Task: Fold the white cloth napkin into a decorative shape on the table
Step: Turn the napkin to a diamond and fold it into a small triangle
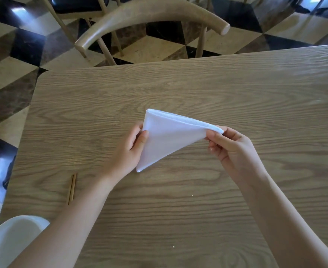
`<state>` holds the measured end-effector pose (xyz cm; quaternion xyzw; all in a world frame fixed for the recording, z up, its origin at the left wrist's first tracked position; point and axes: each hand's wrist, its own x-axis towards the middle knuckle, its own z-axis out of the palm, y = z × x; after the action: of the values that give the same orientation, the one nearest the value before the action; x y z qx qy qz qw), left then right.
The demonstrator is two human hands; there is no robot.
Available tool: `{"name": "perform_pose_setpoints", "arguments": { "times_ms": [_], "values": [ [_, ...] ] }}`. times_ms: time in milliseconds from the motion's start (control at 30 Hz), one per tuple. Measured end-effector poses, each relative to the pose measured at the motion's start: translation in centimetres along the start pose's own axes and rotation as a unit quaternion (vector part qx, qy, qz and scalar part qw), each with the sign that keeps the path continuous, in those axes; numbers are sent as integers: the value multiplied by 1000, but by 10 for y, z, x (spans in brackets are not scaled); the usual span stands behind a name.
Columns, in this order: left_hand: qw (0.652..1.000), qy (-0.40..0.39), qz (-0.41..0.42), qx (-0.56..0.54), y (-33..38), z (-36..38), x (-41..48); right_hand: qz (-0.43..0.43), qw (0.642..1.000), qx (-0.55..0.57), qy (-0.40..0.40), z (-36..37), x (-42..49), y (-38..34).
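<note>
Over the wooden table (pixel 178 89), both hands pinch the triangular napkin (pixel 169 136) stretched between them.

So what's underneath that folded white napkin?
Around the napkin only bare wooden table shows. The left hand and right hand pinch its corners; whatever lies directly beneath is covered.

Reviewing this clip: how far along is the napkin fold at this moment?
Done: the white napkin is already folded into a layered triangle, stacked edges showing along its far side. In hand: the left hand pinches the left edge and the right hand pinches the right corner, seemingly lifting it off the table. Left: no decorative shape yet; further folds and setting it down remain.
</note>
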<state>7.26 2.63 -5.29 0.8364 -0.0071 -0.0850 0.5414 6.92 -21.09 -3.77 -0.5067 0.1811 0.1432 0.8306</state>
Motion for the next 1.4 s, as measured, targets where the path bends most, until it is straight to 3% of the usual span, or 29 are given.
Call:
{"name": "perform_pose_setpoints", "arguments": {
  "times_ms": [100,200,433,667,967,1200,1267,1400],
  "values": [
    [990,-67,-41,-120,9,-8,2,-2,1000,-1,-26,2,-5,1],
    [987,-111,-4,-115,23,-14,12,-5,998,-38,-42,2,-6,-4],
    [993,-3,-25,-118,25,-1,13,-19,997,-60,-52,-7,-7,-9],
    [963,-6,-125,-238,29,14,14,7,1000,7,2,-9,1,-1],
    [955,-28,-197,-221,25,14,11,-16,987,-139,82,-8,-8,10],
    [909,-106,-309,-261,21,-3,-35,-9,980,-107,166,-2,-9,23],
    [907,-93,-319,-259,22,0,-54,-10,978,-123,169,-2,-8,23],
    [907,30,-324,-268,18,4,-57,2,967,-201,154,-2,-9,16]
  ]
}}
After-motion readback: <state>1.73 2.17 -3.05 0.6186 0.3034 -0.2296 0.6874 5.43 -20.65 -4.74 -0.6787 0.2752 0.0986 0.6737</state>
